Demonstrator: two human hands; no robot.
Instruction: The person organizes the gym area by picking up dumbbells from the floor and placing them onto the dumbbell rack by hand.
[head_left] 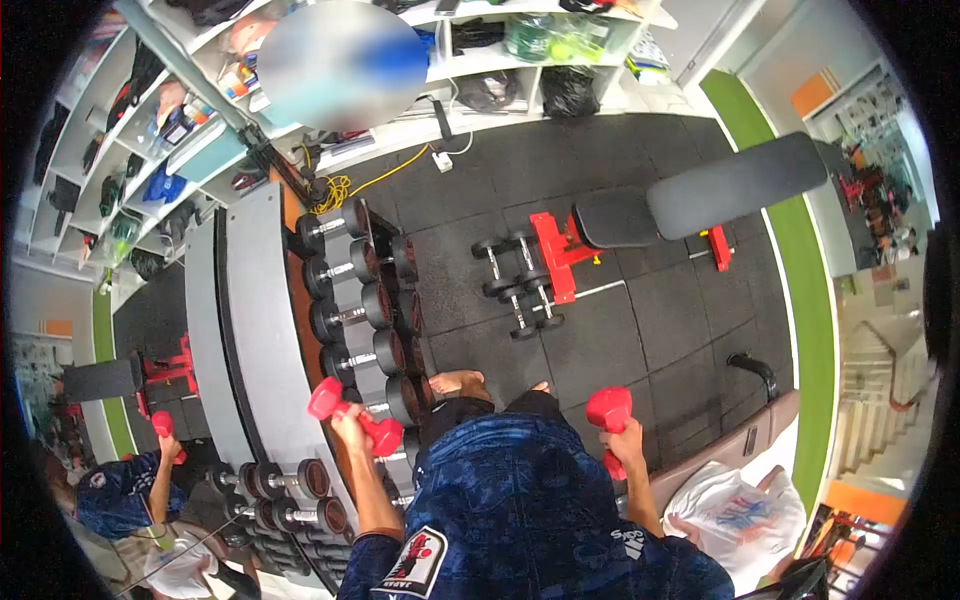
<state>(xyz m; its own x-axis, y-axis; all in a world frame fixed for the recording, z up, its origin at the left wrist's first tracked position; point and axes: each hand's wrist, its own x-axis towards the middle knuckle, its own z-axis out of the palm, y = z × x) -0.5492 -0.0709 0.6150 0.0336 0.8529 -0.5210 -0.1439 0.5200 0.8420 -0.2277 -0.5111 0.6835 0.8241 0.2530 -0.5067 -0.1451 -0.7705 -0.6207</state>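
My left hand (349, 428) is wrapped round the handle of a red dumbbell (382, 437), whose two heads stick out on either side of the fist. This weight is raised in front of the dumbbell rack (262, 280), over a row of black dumbbells. On the other side, my right hand (628, 446) grips a second red dumbbell (609, 408). Its larger-looking head points up and away from me, and the other end shows below the fingers. Both forearms are bent forward beside my dark blue shirt (520, 500).
A bench (735, 185) with a red frame stands ahead on dark floor tiles, several small dumbbells (515, 280) beside it. Black dumbbells (350, 312) fill the rack at left. A mirror reflects the room. A yellow cable (335, 192) lies near shelves. White cloth (740, 510) is at right.
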